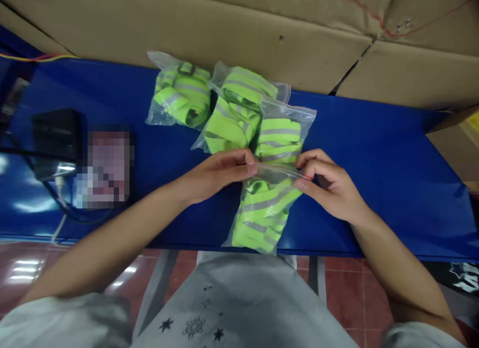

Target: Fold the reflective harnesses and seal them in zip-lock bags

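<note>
A clear zip bag (262, 213) with a folded neon yellow-green reflective strap inside lies at the table's front edge. My left hand (228, 171) pinches the top left corner of its mouth. At the top right corner, my right hand (329, 183) is closed on the same zip edge, near its red end. Just behind the mouth rests another bagged strap (280, 136), partly covered by the bag in my hands. Farther back are a bagged strap bundle (235, 118) in the middle and one with a dark buckle (187, 93) to the left.
Tall cardboard boxes (224, 34) line the back of the blue table (374, 163). At the left are a black device (56, 141) with cables and a blurred-out object (107, 163). An open carton (454, 143) stands at the right edge.
</note>
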### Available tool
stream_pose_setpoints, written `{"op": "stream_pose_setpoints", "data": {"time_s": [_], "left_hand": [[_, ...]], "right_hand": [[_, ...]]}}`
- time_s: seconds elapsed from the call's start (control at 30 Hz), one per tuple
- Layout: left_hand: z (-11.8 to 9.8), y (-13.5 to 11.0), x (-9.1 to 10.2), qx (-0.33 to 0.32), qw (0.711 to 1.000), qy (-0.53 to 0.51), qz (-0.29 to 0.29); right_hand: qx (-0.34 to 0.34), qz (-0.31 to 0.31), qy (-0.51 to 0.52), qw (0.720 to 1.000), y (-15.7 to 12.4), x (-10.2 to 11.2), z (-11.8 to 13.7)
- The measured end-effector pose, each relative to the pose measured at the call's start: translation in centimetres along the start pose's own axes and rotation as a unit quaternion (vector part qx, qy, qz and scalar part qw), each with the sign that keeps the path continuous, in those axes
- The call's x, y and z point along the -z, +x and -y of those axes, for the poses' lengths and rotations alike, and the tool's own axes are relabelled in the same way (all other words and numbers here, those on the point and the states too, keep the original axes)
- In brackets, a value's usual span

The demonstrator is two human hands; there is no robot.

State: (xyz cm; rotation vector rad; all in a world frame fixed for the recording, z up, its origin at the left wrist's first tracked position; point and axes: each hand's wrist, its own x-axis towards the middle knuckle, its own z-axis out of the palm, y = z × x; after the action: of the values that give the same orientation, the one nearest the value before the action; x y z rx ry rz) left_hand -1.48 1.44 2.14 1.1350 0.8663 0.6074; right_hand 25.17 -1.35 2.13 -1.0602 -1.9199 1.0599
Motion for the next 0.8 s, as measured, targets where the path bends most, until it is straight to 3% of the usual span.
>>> {"op": "stream_pose_setpoints", "data": {"time_s": [0.27,0.4,0.57,0.7,0.8], "left_hand": [[0.3,-0.8,0.9,0.033,0.998,0.053,-0.025],[0.5,-1.0,0.9,0.022,0.999,0.002,-0.029],[0.1,-1.2,0.0,0.101,0.994,-0.030,-0.011],[0.5,-1.5,-0.6,0.128,0.991,-0.036,-0.009],[0.9,-1.8,-1.1,0.130,0.987,-0.096,-0.013]], "right_hand": [[-0.131,0.066,-0.065,0.987,-1.0,-0.1,0.8],[-0.179,0.056,0.056,0.981,-1.1,-0.1,0.7],[-0.269,0.059,0.157,0.948,-0.8,0.2,0.7],[-0.298,0.062,0.207,0.930,-0.4,0.6,0.5],[-0.307,0.085,0.252,0.914,0.0,1.1,0.3]]}}
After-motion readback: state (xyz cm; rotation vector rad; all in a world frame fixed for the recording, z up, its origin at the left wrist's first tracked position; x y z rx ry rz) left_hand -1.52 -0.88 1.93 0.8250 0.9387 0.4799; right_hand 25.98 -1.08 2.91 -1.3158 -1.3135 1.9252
